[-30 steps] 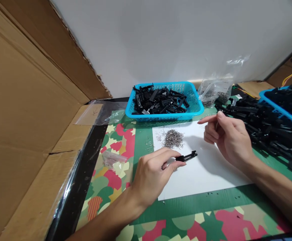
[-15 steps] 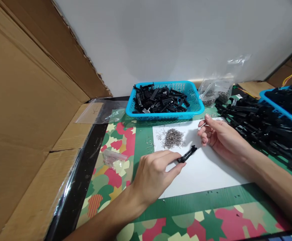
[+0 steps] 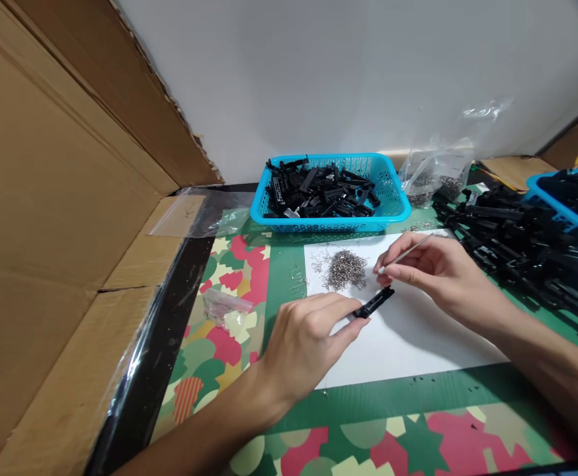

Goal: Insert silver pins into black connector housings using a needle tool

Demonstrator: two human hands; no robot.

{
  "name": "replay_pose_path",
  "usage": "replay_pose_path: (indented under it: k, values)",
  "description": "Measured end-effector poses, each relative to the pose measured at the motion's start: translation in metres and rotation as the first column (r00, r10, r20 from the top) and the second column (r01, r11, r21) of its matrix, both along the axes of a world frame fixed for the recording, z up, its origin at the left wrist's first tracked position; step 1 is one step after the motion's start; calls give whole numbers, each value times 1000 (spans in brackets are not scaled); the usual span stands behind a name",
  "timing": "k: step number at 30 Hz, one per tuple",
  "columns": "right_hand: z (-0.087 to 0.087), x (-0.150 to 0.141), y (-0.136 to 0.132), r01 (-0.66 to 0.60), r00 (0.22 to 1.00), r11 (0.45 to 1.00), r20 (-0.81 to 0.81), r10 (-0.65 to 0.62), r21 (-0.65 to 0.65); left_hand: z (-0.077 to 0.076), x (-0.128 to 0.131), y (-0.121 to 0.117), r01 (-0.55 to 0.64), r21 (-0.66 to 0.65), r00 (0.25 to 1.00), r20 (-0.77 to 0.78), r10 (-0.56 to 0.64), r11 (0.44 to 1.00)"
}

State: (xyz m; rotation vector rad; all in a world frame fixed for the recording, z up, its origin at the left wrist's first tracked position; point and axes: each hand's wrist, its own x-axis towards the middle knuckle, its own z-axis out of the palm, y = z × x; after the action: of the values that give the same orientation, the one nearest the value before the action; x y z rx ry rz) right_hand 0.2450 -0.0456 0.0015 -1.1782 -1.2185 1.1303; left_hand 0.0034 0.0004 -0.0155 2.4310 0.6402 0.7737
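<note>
My left hand pinches the near end of a narrow black plastic part between thumb and fingers, just over a white sheet of paper. Just above the part's far end, my right hand is closed on a thin metal rod with a white tip. The rod slants up to the right across the fingers; whether anything sits at its tip is too small to tell. A heap of tiny metal springs or bent wires lies on the paper, left of my right hand.
Behind the paper stands a blue basket of black parts. More black parts are piled at the right, beside another blue basket. Clear bags of small metal pieces stand at the back. Cardboard walls the left side.
My right hand has moved left and slightly down towards the black part, and the rod has turned in its fingers. My left hand still holds the part in nearly the same place.
</note>
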Motion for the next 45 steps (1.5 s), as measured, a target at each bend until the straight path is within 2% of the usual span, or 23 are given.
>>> replay_pose_path:
  k: [4, 7, 15, 24, 30, 37, 42, 45]
  values:
    - [4, -5, -10, -125, 952, 991, 288, 106, 49, -2, 0, 0, 3, 9, 1000, 0, -3, 1000]
    - [1, -8, -14, -149, 915, 987, 387, 115, 61, -2, 0, 0, 4, -4, 1000, -3, -4, 1000]
    - [-4, -13, -14, -158, 925, 987, 357, 134, 38, -3, 0, 0, 17, -12, 1000, 1, -17, 1000]
    - [6, -18, -14, -146, 878, 988, 466, 103, 57, -6, 0, 0, -3, 12, 1000, 9, 3, 1000]
    - [9, -22, -15, -130, 818, 986, 574, 45, 108, -9, 0, -1, 9, 26, 1000, 16, -9, 1000]
    - [18, -27, -19, -117, 724, 993, 686, 74, 16, -9, 2, 0, 19, -12, 997, 78, -18, 1000]
    - [16, -28, -22, -130, 691, 991, 720, 64, 37, -5, 3, -1, 20, -47, 998, 64, -17, 999]
    - [12, -29, -24, -125, 703, 991, 709, 56, 46, -3, 2, -1, -7, -86, 998, 55, 12, 996]
